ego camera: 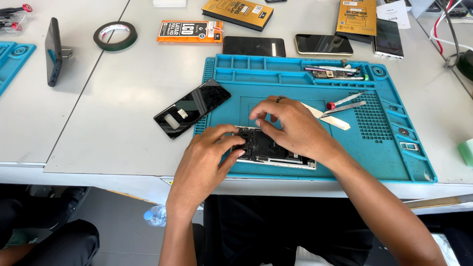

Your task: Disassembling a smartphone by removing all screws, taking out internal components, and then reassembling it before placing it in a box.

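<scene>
A phone repair workshop: a blue repair mat with tool compartments lies under the hands, with loose phones, screen-part boxes and a tape roll beyond them.

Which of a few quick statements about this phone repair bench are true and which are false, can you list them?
1. Both hands, left and right, rest on the opened phone. True.
2. The opened phone lies on a red mat. False: the mat is blue.
3. A roll of tape lies on the table. True.
4. The black back cover lies right of the hands. False: it lies to their left.
</scene>
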